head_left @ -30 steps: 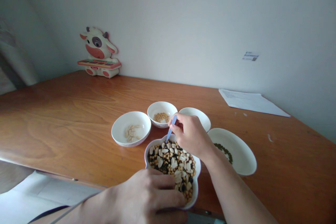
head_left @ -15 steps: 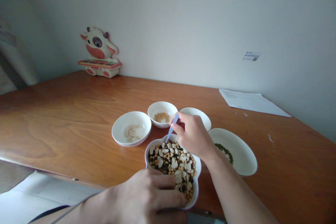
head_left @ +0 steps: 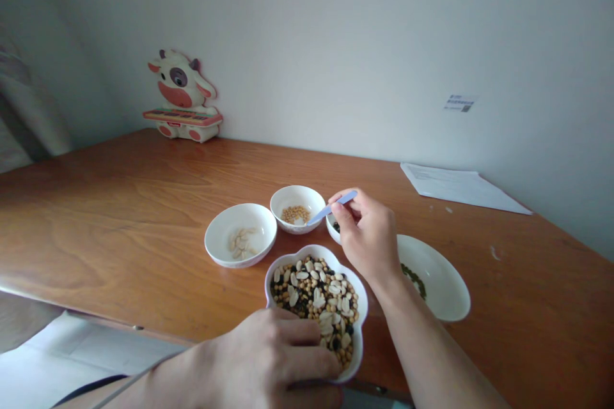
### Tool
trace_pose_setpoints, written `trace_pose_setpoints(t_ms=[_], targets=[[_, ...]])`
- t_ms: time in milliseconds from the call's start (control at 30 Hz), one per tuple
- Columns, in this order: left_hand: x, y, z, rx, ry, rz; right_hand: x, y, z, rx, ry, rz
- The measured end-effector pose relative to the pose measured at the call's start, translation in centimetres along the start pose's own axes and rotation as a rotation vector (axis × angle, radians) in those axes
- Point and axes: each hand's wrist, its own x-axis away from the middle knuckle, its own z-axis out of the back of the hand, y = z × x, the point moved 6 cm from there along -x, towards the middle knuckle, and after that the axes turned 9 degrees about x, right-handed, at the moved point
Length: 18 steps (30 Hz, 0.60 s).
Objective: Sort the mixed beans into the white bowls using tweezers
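Observation:
My left hand grips the near left side of a scalloped white bowl, its fingers curled over the edge. A mix of peanuts, yellow beans and black beans fills that bowl. In my right hand is a pair of slim lavender tweezers, pinched and pointing left. Their tip is at the right inside of a small white bowl that holds yellow beans. Whether anything sits between the tips is too small to tell. My right hand partly covers another white bowl with dark beans.
A white bowl with peanut pieces stands at the left. Right of my forearm lies an oval white dish with green beans. Farther back are a cow toy keyboard and papers against the wall.
My right hand has moved the tweezers from the scalloped bowl up and away to the bowl of yellow beans, tilting them flatter. My left hand stays put.

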Motion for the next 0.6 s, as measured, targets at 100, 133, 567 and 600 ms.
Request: trace_pose_setpoints(t_ms=[100, 133, 567, 600], targets=[[0.0, 0.0, 0.0, -0.011, -0.021, 0.014, -0.1, 0.2, -0.1, 0.027, 0.012, -0.001], [0.0, 0.0, -0.1, -0.015, -0.030, 0.016, -0.1, 0.3, -0.1, 0.041, 0.011, 0.002], [-0.2, 1.0, 3.2, 0.049, 0.238, -0.035, -0.1, 0.6, -0.6, 0.121, -0.049, -0.011], [0.1, 1.2, 3.7, 0.041, 0.275, -0.008, -0.1, 0.7, -0.6, 0.120, -0.049, -0.013]])
